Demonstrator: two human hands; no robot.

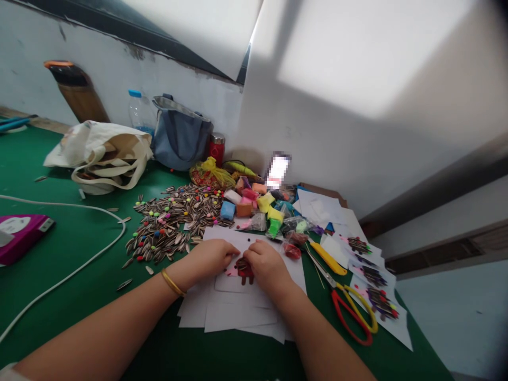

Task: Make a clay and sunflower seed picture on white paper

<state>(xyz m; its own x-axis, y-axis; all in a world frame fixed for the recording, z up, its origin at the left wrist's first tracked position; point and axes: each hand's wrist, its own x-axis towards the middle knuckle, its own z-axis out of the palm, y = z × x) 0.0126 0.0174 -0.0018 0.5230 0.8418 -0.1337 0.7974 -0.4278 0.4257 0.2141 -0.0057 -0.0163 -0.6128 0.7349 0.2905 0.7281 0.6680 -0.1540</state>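
Observation:
A small clay animal figure (246, 271), dark red with a pink face and brown legs, lies on the white paper (246, 304) in front of me. Sunflower seeds (241, 263) sit on its back. At the figure's upper left is my left hand (214, 260), its fingers bent and pressed together. Whatever those fingertips hold, if anything, is hidden. My right hand (270, 267) is closed at the figure's right side, fingertips on the seeds. A small dark dot of clay (249, 240) lies on the paper between the hands.
A pile of sunflower seeds (170, 222) mixed with coloured bits spreads at left. Clay packs (244, 209) lie behind the paper. Scissors (349, 307), a yellow cutter (327, 258) and finished seed-covered figures (381, 302) are at right. Bags (180, 137), a phone (278, 170) and a white cable (91, 259) surround these.

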